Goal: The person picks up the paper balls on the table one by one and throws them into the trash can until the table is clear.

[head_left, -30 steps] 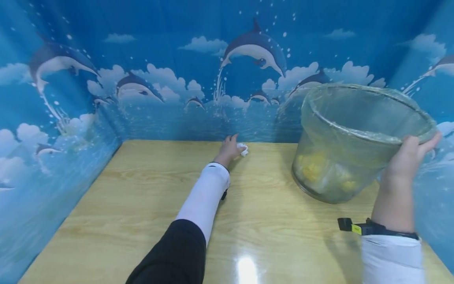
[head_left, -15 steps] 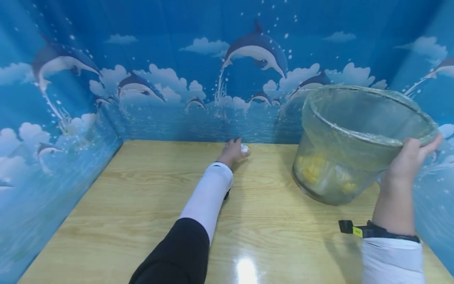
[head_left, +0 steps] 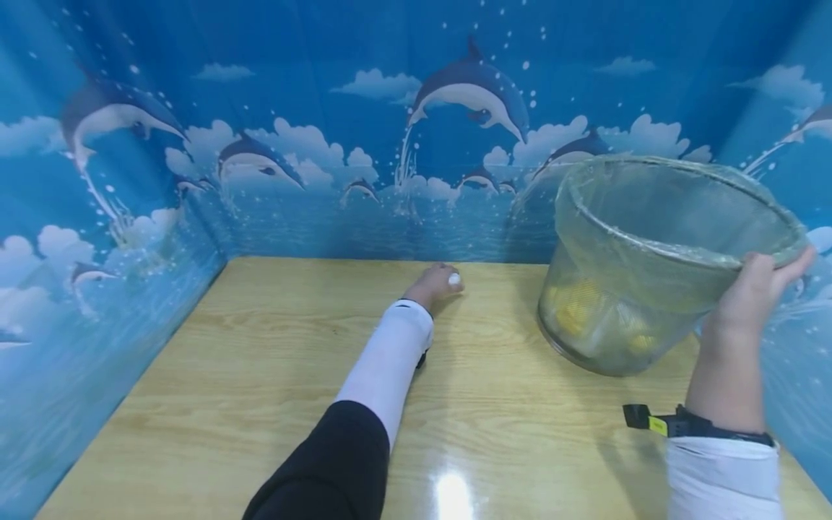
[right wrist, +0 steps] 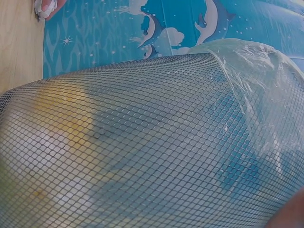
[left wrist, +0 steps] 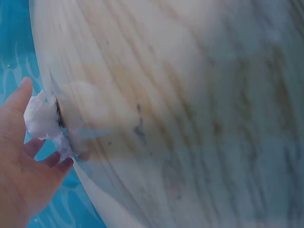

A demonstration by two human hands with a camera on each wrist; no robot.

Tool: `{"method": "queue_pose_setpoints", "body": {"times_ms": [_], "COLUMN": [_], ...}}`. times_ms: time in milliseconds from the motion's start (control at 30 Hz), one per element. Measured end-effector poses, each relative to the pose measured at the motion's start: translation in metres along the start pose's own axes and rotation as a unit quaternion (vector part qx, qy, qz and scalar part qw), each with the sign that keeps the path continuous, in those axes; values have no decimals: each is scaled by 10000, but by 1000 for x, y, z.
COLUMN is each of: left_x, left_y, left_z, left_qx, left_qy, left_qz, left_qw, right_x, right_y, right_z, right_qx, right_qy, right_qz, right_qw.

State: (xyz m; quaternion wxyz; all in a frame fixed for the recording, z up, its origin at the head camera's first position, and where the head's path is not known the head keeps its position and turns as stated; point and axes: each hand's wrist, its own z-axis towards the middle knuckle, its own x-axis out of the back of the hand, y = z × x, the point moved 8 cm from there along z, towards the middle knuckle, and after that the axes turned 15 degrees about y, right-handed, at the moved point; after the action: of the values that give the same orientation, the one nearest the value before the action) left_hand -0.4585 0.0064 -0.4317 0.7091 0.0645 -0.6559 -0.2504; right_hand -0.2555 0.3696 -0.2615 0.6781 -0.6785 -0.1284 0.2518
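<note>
My left hand [head_left: 434,283] pinches white tissue wad [left wrist: 43,119] at far table [head_left: 260,375] edge; my right hand [head_left: 754,289] grips rim of tilted mesh bin [head_left: 650,245].

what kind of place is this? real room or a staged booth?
Likely a staged booth, not a lived-in room: a wooden table boxed in on three sides by dolphin-print backdrop. The only props are a lined mesh bin and a white wad.

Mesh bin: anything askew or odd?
Yes. The mesh bin is tilted, its mouth turned toward the left hand, which grips a white paper wad. The right hand holds it by the rim. Nothing spilled.
</note>
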Motion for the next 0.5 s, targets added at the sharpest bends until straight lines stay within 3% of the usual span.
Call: {"method": "queue_pose_setpoints", "body": {"times_ms": [300,500], "left_x": [-3,-5], "left_y": [8,10], "left_z": [-6,-9], "left_qx": [231,221], "left_qy": [-190,-77], "left_qz": [92,315], "left_qw": [9995,9992], "right_x": [2,0], "right_y": [0,3], "right_z": [1,2], "right_qx": [35,-78], "right_qy": [36,-31], "right_qz": [-95,-99], "right_qw": [9999,9999]}}
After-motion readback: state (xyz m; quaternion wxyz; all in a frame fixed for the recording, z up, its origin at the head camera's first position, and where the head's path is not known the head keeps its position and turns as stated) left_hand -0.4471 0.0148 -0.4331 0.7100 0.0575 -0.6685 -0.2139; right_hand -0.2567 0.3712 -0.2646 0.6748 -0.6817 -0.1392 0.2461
